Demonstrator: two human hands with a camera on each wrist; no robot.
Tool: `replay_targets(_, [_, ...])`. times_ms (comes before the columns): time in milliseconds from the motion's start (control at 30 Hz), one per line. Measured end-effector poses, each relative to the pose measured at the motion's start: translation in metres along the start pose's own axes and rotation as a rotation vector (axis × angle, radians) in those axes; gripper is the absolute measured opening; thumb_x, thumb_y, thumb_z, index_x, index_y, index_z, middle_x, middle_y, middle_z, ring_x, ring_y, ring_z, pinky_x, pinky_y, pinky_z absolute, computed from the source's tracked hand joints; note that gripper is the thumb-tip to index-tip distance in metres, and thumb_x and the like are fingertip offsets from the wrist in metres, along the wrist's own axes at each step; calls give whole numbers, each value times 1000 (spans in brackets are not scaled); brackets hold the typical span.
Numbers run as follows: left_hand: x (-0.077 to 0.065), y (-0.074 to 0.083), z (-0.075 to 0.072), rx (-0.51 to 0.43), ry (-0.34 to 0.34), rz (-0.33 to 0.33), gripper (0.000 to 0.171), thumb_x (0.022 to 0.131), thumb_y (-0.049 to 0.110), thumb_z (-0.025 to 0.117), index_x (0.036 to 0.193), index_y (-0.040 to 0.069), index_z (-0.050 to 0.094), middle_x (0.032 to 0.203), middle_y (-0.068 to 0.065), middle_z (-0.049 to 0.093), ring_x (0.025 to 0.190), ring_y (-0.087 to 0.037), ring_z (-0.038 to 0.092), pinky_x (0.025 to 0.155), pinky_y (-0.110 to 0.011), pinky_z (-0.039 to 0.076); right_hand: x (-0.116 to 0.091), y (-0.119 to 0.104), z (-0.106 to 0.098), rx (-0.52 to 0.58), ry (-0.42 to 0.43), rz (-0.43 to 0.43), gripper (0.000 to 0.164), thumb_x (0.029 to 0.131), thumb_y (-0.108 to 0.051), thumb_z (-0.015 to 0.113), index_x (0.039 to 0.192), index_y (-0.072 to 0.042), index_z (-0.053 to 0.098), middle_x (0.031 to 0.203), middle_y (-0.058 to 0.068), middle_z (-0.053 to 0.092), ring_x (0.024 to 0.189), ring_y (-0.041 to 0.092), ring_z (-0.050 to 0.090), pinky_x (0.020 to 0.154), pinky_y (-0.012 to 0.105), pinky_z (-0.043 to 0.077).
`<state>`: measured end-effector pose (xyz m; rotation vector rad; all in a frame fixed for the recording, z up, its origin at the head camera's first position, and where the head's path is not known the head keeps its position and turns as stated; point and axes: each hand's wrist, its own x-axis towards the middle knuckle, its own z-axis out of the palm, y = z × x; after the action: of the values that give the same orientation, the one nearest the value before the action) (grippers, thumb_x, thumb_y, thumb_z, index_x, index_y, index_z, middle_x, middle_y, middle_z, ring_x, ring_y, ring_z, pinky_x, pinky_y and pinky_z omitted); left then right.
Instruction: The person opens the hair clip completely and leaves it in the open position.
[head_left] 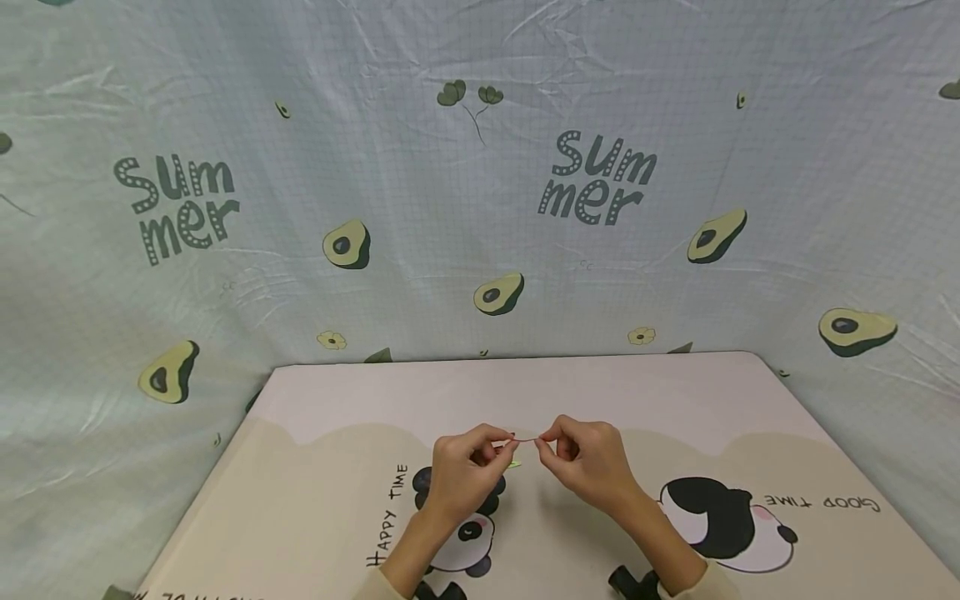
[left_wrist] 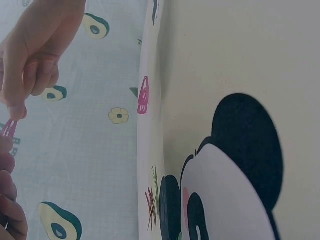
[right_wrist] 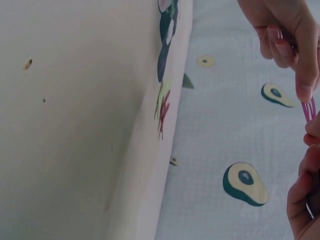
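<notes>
Curtain [head_left: 420,167]: pale blue-grey, creased — printed with avocados [head_left: 498,295] and "summer" lettering [head_left: 597,177].
Table [head_left: 600,392]: beige and pale pink — cartoon animals [head_left: 727,521] printed on top.
Light: soft.

We cannot see the ends of the pink hair clip [right_wrist: 309,111] between the left hand [head_left: 465,471] and right hand [head_left: 592,462]; the left hides part of the panda print [head_left: 468,550].

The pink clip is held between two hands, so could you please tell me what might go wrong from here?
The pink clip is pinched at its ends by the left hand and right hand, so it might slip or spring loose. If it falls, it could land among the red and green pieces on the table and get mixed in. The second clip lies loose, so a passing hand might knock it.
</notes>
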<state>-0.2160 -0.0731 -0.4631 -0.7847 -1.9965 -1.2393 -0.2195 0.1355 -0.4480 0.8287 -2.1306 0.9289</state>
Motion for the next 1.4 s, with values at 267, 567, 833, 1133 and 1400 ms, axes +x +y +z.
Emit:
replay_targets(267, [0,0,0,3,9,6,5,86,6,82,88,8,77,53,4,55,50,7,43,48,-7,36,0,-1,1,2,16,-11,20,73,1,83,77,-14,70,53,-14,47,50,-12,33,45,8,28])
replay_targets(567, [2,-1,0,5,29,53,10,84,3,81,89,11,77,53,5,55,49,5,42,48,-7,36,1,-2,2,-6,35,-17,20,73,2,82,77,-14,70,52,-15,48,50,-12,33,46,8,28])
replay_targets(833, [2,1,0,8,30,36,11,83,2,82,88,10,77,53,4,55,50,6,42,48,-7,36,1,-5,1,-16,48,-9,20,72,2,82,77,-14,71,52,-15,47,50,-12,33,46,8,28])
replay_targets(1133, [1,0,2,5,37,42,16,80,-2,82,88,11,78,53,4,54,49,4,42,48,-7,35,1,-6,2,-33,56,2,21,72,1,84,75,-13,69,51,-14,46,50,-12,32,45,9,27])
replay_targets(1400, [2,0,3,7,48,56,16,79,-3,83,88,9,78,52,4,55,48,4,42,47,-8,35,1,-6,2,-33,66,-5,21,72,1,84,74,-13,68,50,-14,46,49,-12,32,45,9,27])
